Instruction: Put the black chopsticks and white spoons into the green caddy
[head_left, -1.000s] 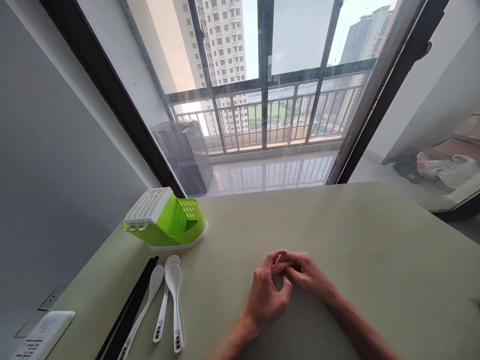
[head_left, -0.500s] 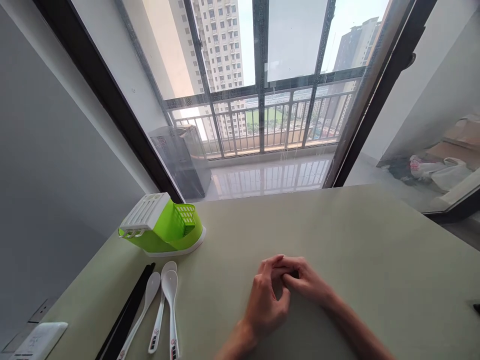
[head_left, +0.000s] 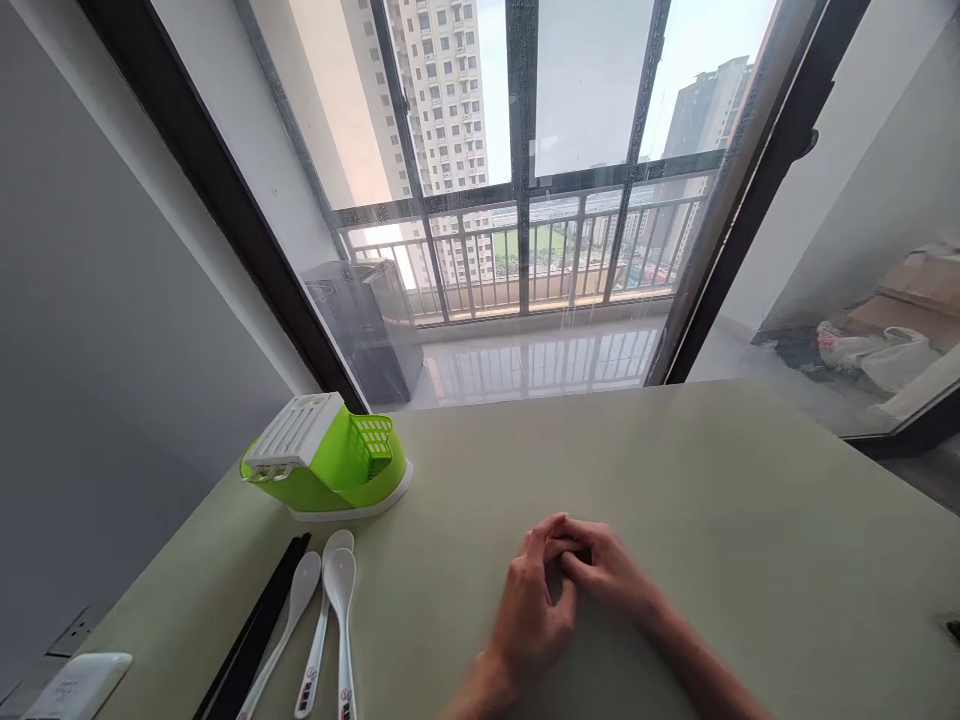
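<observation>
My left hand (head_left: 534,610) and my right hand (head_left: 609,572) rest together on the pale green table (head_left: 600,450), right of centre. Their curled fingers meet and overlap at the tips, and no object shows in either one. Some fingertips are hidden where the hands cross. To the left lie three white spoons (head_left: 340,575) with printed handle ends, side by side with their bowls pointing away from me. Black chopsticks (head_left: 259,622) lie just beyond them. Behind these stands a bright green cutlery holder (head_left: 330,470) with a white slotted top and a white base.
A white flat object (head_left: 79,685) lies at the table's near left edge. Past the far edge are dark-framed glass doors (head_left: 720,260) and a balcony with a railing. A grey wall (head_left: 112,350) runs along the left. Bags and cardboard (head_left: 892,345) lie beyond the glass at right.
The view has tilted up slightly, so the table and its things sit a little lower. My hands stay joined in nearly the same pose.
</observation>
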